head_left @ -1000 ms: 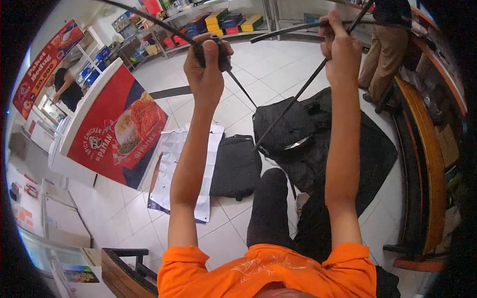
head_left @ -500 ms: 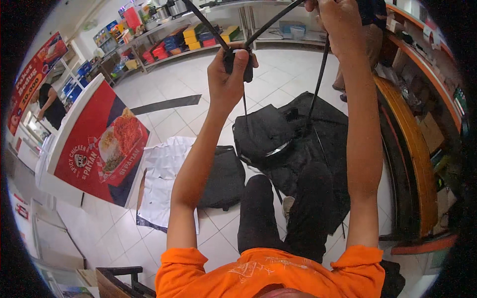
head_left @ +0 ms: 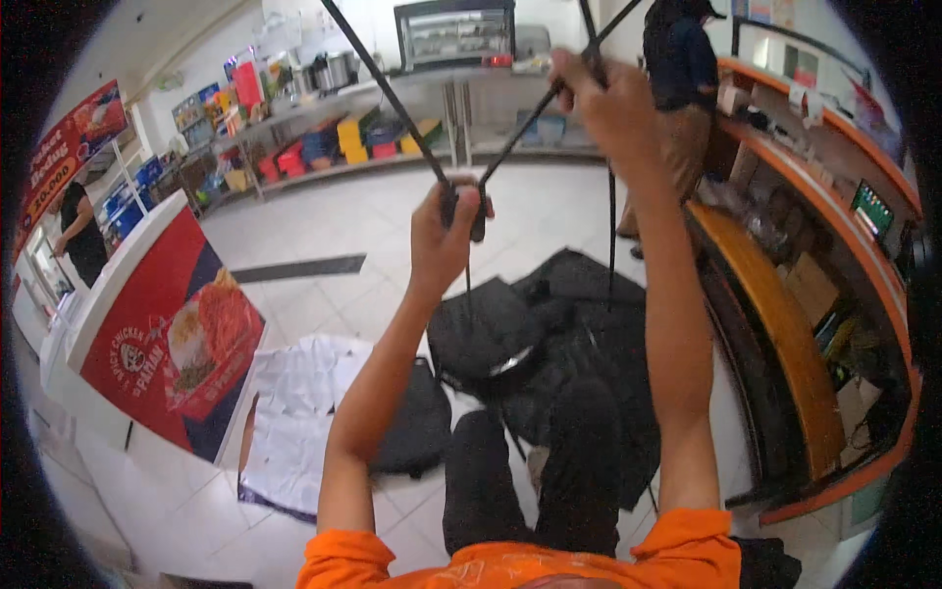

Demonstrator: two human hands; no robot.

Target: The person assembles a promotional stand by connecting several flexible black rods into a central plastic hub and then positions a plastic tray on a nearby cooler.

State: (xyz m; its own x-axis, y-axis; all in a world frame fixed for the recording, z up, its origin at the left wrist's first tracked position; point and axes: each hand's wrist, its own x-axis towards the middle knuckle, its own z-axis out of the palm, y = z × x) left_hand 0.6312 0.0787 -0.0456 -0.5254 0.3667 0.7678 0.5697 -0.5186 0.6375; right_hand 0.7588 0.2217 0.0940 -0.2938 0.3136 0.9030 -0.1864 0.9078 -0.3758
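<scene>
On the white-tiled floor: black fabric spread ahead of the person's dark-trousered legs, with a bulky black bundle on its left part, a pale shiny strip along the near edge.
Red-fronted counter: at the left, its panel printed with a plate of food.
Steel shelving: along the far wall, a glass-fronted display case on top, red, blue and yellow boxes below.
Wooden-edged bench: down the right side, near a co-worker in a dark top and cap.
Black rod frame: held up in front of the person, above the floor; one rod slants to the upper left, another runs from the left hand to the right, and thin lengths hang below both hands.
White sheet: creased, lying on the tiles left of a flat black bag, partly behind the left forearm.
Right hand: raised higher, fingers curled closed around the rods near where two cross.
Left hand: closed around the dark joint, thumb upright against it.
Dark joint: where two rods meet in a V; its finer parts are too blurred to tell.
</scene>
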